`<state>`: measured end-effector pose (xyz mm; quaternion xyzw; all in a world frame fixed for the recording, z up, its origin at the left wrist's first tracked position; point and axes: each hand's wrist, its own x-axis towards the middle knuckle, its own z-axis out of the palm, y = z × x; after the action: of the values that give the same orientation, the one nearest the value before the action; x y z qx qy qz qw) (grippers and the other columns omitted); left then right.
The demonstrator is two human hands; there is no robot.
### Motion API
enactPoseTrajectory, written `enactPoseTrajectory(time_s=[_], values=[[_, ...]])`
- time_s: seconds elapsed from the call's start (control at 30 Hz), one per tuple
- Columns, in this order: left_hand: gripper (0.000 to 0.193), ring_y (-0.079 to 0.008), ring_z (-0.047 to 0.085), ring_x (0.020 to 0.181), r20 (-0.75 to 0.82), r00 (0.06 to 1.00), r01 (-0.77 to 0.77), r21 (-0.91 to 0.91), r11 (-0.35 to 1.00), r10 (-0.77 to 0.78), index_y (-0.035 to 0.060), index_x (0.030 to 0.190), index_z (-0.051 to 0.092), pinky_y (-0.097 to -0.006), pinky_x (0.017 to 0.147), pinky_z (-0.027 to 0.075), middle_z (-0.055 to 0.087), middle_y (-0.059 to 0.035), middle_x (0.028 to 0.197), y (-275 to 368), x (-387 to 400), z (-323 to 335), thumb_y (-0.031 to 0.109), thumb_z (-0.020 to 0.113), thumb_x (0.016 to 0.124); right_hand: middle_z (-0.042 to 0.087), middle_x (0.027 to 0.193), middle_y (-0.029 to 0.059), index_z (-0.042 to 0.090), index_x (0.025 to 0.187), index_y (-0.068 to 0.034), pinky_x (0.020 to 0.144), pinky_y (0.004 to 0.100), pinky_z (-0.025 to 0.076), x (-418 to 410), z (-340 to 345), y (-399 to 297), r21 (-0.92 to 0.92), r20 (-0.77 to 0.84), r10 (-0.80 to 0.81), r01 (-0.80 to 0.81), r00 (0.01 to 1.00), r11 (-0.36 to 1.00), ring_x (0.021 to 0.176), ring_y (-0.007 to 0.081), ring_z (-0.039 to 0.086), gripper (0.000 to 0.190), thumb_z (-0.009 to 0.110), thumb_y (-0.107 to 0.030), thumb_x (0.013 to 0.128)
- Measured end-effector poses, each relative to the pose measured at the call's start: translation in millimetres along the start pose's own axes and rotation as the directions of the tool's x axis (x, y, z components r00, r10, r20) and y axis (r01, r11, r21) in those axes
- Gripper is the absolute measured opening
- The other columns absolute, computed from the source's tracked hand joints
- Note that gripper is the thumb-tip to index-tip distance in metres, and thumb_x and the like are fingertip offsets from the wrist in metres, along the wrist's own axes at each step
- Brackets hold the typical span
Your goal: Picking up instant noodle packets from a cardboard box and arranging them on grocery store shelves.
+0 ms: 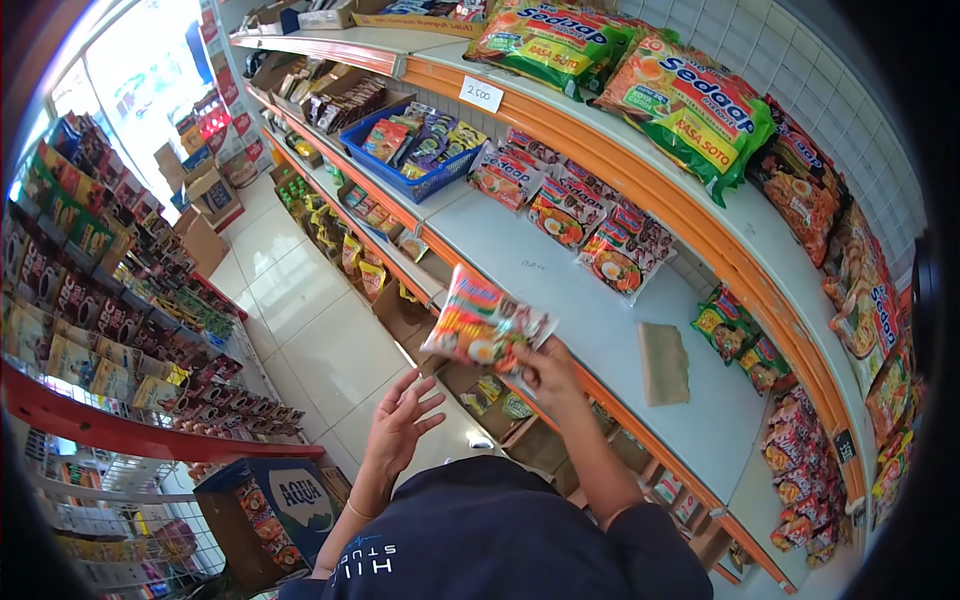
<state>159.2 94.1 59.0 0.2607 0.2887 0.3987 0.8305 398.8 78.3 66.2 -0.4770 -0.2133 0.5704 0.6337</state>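
Observation:
My right hand [553,375] grips a packet of instant noodles [484,322] by its near corner, over the front edge of the white shelf board [517,262]. A picture of noodles with an egg covers part of the packet's front. Lower and to the left, my left hand [405,420] is held up with its fingers apart and nothing in it. Rows of similar noodle packets [566,212] stand along the back of that shelf. To their right a piece of brown cardboard [664,364] lies flat on the board.
Large Mie Sedaap multipacks [675,112] fill the orange-edged upper shelf [525,90]. A blue basket [420,180] of sachets sits farther along the middle shelf. Left of the tiled aisle [322,307] hang rows of sachets [112,315]. An Aqua carton [292,495] stands beside my left arm.

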Motion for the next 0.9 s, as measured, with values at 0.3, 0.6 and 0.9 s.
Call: enactPoseTrajectory(time_s=[0.3,0.6,0.9], values=[[0.030,-0.0214,0.058,0.088,-0.354,0.935,-0.024,-0.018,1.000,0.016,0.0082,0.112,0.044,-0.0357,0.075,0.047,0.057,-0.0090,0.102,2,-26,-44,0.023,0.050,0.087,0.054,0.065,-0.0023,0.053,0.089,-0.007,0.032,0.0185,0.030,125,-61,-48,-0.250,-0.255,-0.418,0.358,0.872,0.900,0.039,0.0040,0.040,0.024,0.068,-0.010,0.071],[0.028,-0.0204,0.058,0.082,-0.521,0.851,-0.130,-0.086,0.988,0.066,0.0090,0.109,0.044,-0.0338,0.071,0.048,0.057,-0.0083,0.096,3,-56,-71,0.025,0.050,0.087,0.054,0.061,-0.0009,0.051,0.086,-0.007,0.033,0.0196,0.034,177,-77,-56,-0.372,-0.315,-0.440,0.317,0.841,0.872,0.042,0.0062,0.047,0.020,0.067,-0.010,0.073],[0.033,-0.0205,0.057,0.082,-0.621,0.771,-0.254,-0.098,0.962,0.141,0.0052,0.109,0.044,-0.0313,0.071,0.048,0.055,-0.0103,0.095,-2,-85,-100,0.025,0.054,0.084,0.054,0.062,0.0064,0.034,0.112,0.000,0.037,0.0242,0.041,185,-72,-49,-0.503,-0.350,-0.501,0.292,0.791,0.813,0.044,0.0115,0.049,0.048,0.062,-0.001,0.074]])
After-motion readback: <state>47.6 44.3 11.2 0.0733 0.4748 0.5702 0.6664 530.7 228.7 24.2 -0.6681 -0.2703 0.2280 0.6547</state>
